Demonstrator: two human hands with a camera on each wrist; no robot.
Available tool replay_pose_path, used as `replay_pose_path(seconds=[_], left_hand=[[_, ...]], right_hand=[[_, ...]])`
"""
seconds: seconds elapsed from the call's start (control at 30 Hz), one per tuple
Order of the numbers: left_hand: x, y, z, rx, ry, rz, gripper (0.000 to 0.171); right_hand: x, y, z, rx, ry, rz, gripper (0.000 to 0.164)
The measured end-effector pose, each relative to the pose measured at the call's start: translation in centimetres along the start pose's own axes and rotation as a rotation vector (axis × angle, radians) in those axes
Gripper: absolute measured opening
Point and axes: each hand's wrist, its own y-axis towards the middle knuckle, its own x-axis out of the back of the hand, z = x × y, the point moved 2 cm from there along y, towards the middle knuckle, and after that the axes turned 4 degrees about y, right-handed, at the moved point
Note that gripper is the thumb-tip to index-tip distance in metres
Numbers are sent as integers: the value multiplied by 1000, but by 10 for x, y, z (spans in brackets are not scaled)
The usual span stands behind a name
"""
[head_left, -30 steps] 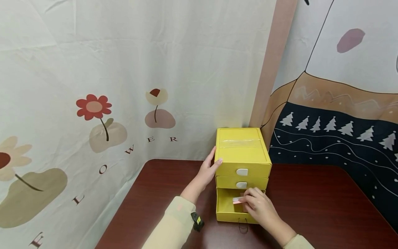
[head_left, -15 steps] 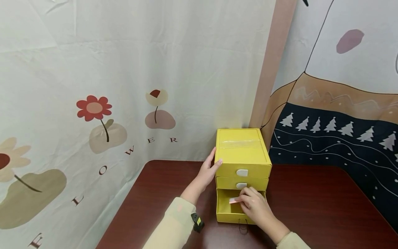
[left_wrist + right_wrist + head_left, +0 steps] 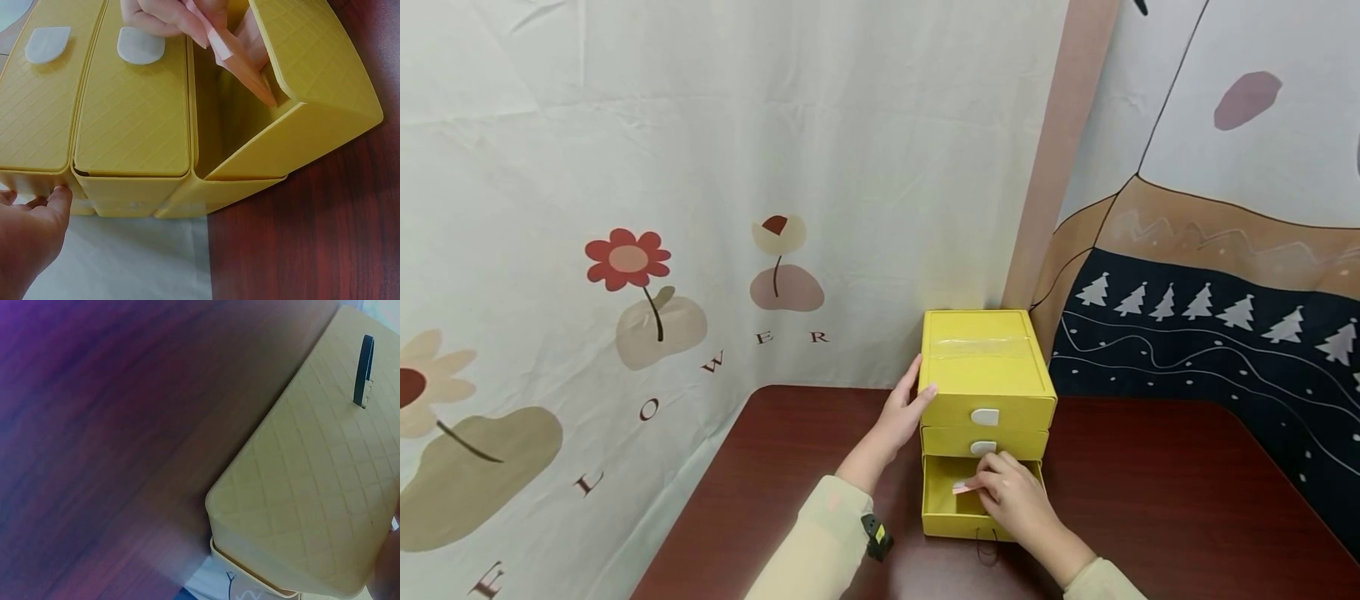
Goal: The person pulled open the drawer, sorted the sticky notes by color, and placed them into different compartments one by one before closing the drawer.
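Observation:
A yellow three-drawer box (image 3: 985, 350) stands on the table with its lowest drawer (image 3: 951, 525) pulled out. My left hand (image 3: 897, 417) rests against the box's left side, thumb near the top front corner; the left wrist view shows this hand (image 3: 34, 231) too. Over the open drawer, my right hand (image 3: 1011, 492) pinches a small flat pink piece (image 3: 962, 487) between thumb and fingers. In the left wrist view the piece (image 3: 247, 69) has a pale pink edge and an orange-looking face, and reaches down inside the drawer. Its exact kind I cannot tell.
White tab pulls (image 3: 984, 416) mark the two upper drawers, both pushed in. A dark loop (image 3: 364, 372) sticks out of the lowest drawer's front. The dark red table (image 3: 1150, 500) meets a printed curtain (image 3: 865, 167) behind. Clear tape (image 3: 981, 346) crosses the box top.
My right hand has shifted slightly left over the drawer, carrying the pink piece with it. My left hand stays in place against the box.

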Motion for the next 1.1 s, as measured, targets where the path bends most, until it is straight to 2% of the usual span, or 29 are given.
replay_pose_path(seconds=[0.13,0.27,1.1], left_hand=[[0,-9,-16,-1,6,7,65],[0,-11,-20,2,3,3,65],[1,-10,-16,14,-3,18,66]], right_hand=[[0,-1,0,-14,8,17,26],[-1,-2,0,-27,25,41,25],[3,-1,1,-38,32,160,23]])
